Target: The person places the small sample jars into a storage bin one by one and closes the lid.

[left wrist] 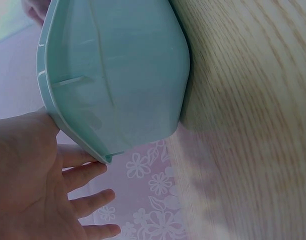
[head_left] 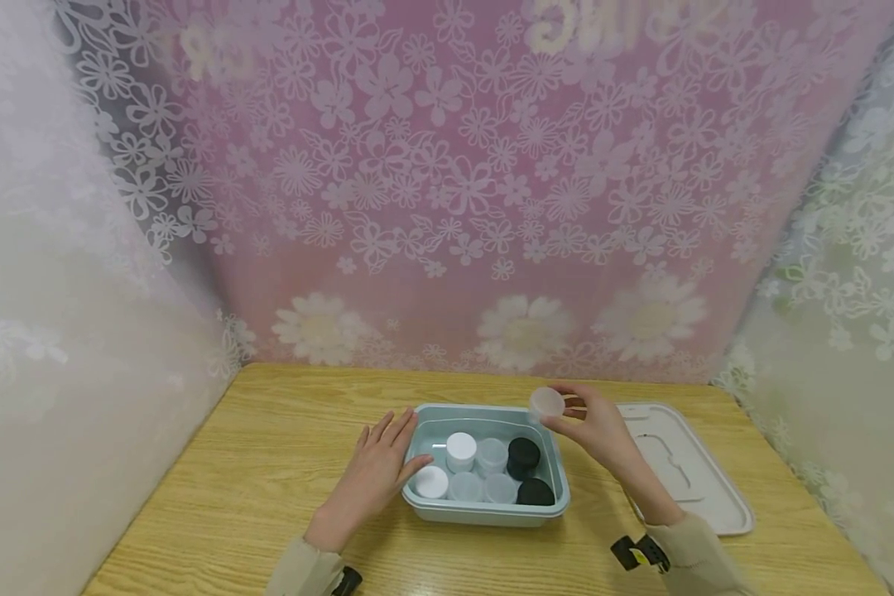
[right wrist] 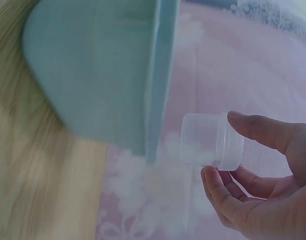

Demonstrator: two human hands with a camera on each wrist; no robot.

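My right hand (head_left: pixel 592 426) pinches a small translucent screw-top jar (right wrist: pixel 208 140) by its ribbed lid, thumb on one side and fingertips on the other. In the head view that jar is over the far right corner of a pale blue-green plastic bin (head_left: pixel 484 517). My left hand (head_left: pixel 378 459) rests with spread fingers on the bin's left rim, seen from outside in the left wrist view. Inside the bin stand two white-lidded jars (head_left: pixel 461 448), several translucent jars (head_left: pixel 491 455) and two black jars (head_left: pixel 524 454), grouped by colour from left to right.
A whitish rectangular lid (head_left: pixel 689 472) lies on the wooden table (head_left: pixel 216 497), right of the bin and partly behind the right forearm. A pink floral curtain (head_left: pixel 447 207) hangs behind the table, with pale curtains (head_left: pixel 82 290) at the sides.
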